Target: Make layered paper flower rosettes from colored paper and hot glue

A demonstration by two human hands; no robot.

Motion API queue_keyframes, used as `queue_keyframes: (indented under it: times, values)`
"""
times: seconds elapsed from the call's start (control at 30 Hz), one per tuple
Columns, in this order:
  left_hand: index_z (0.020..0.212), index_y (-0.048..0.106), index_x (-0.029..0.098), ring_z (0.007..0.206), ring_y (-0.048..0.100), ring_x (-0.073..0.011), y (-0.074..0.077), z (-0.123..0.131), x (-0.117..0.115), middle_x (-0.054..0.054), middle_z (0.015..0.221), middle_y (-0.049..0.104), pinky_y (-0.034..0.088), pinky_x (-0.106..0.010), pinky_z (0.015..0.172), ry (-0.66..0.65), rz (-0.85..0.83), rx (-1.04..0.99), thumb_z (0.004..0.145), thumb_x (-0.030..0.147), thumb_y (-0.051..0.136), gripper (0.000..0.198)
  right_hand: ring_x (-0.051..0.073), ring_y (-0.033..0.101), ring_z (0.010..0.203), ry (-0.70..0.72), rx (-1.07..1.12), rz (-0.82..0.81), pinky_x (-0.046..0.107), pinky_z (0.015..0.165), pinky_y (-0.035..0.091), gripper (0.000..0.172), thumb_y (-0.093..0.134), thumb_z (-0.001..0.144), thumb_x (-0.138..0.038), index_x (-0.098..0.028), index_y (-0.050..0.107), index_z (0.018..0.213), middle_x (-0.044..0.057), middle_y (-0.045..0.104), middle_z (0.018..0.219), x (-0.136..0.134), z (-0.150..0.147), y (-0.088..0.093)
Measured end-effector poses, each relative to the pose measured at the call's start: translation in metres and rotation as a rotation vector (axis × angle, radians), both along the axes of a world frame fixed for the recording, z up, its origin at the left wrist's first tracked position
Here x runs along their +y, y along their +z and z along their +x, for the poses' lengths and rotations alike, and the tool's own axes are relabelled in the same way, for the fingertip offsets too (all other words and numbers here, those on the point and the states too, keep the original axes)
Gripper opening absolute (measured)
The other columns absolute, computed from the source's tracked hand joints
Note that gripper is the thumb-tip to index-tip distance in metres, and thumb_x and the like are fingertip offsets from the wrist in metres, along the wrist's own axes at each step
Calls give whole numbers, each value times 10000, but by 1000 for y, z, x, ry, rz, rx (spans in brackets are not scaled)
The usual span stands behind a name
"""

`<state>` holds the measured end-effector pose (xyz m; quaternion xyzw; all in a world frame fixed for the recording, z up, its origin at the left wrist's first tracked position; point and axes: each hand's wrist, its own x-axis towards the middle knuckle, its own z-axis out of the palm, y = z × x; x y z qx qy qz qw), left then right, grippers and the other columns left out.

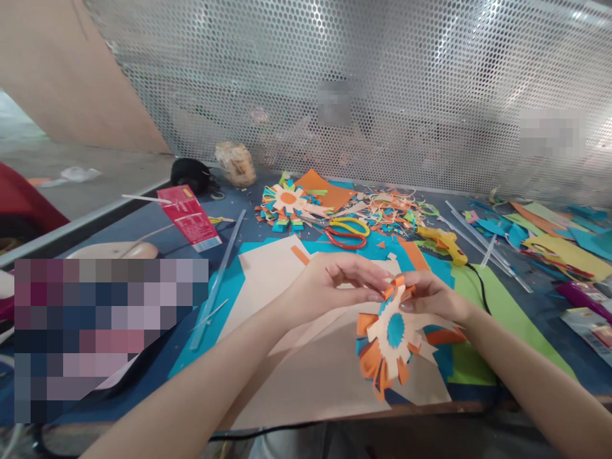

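Note:
Both my hands hold a paper flower (393, 338) of orange, cream and blue layers, tilted above the table's near edge. My left hand (335, 280) pinches an orange petal strip at the flower's top with thumb and fingers closed. My right hand (430, 294) grips the same top part from the right, fingers curled round the petals. Under them lie cream paper sheets (296, 370) on blue paper.
A finished paper flower (287, 204) lies at the back, with red-and-yellow scissors (347, 233), a yellow glue gun (447, 245) and glue sticks (478, 239) nearby. Coloured scraps (549, 229) cover the right side, a red carton (190, 217) the left. A perforated metal screen (382, 76) closes the back.

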<state>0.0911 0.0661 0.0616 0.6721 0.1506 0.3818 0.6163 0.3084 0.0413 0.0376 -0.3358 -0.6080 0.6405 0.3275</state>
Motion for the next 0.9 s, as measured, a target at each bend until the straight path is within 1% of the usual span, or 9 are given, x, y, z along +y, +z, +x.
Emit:
queue_keyframes:
  times: [0.17, 0.27, 0.37, 0.5, 0.63, 0.73, 0.8, 0.9]
  values:
    - [826, 649, 154, 757, 624, -138, 0, 0, 1, -48, 838, 684, 494, -237, 651, 69, 82, 82, 685, 160, 665, 142, 46, 490, 616, -9, -8, -16, 156, 598, 416, 187, 710, 666, -302, -198, 665, 814, -28, 571, 709, 0, -1, 1]
    - [868, 637, 161, 762, 617, -133, -1, -1, 1, -54, 885, 676, 482, -236, 642, 76, 115, 100, 715, 172, 632, 153, 53, 479, 592, -28, -29, -8, 164, 573, 412, 208, 715, 653, -327, -181, 657, 790, -24, 555, 671, 0, -2, 3]
    - [865, 625, 163, 767, 607, -124, -1, -1, -1, -53, 911, 667, 467, -224, 627, 83, 139, 109, 722, 172, 620, 144, 62, 473, 586, -41, -67, 15, 174, 559, 408, 228, 709, 653, -351, -169, 644, 774, -19, 540, 654, 0, -2, 3]
    - [858, 607, 159, 725, 592, -108, 1, -1, -2, -42, 883, 657, 460, -217, 603, 114, 157, 130, 716, 171, 614, 142, 68, 485, 600, -41, -116, 44, 190, 583, 415, 233, 682, 685, -357, -157, 627, 792, -10, 547, 678, 0, -2, 2]
    - [902, 598, 172, 720, 586, -106, 1, -1, -1, -19, 840, 642, 464, -213, 598, 155, 194, 178, 705, 131, 575, 202, 81, 513, 629, -38, -148, 96, 207, 606, 427, 245, 654, 713, -371, -155, 619, 822, 1, 564, 712, 0, -2, 2]
    - [903, 597, 171, 730, 589, -115, 2, -1, 0, -22, 832, 640, 471, -215, 603, 202, 180, 226, 687, 113, 555, 227, 109, 529, 654, -93, -191, 157, 234, 611, 441, 248, 636, 722, -398, -157, 613, 779, 8, 566, 701, 0, -3, 2]
    - [883, 597, 159, 701, 587, -114, 3, -1, 1, -33, 827, 643, 473, -216, 589, 239, 158, 258, 681, 126, 558, 208, 125, 531, 652, -133, -224, 182, 249, 605, 444, 252, 624, 730, -409, -159, 609, 757, 11, 565, 680, 0, -3, 2]
    - [869, 599, 156, 673, 582, -108, 5, -1, 1, -40, 841, 647, 464, -206, 559, 280, 156, 287, 683, 147, 563, 189, 128, 522, 640, -150, -253, 195, 253, 588, 439, 253, 610, 744, -408, -156, 607, 771, 19, 571, 689, 0, -3, 2]
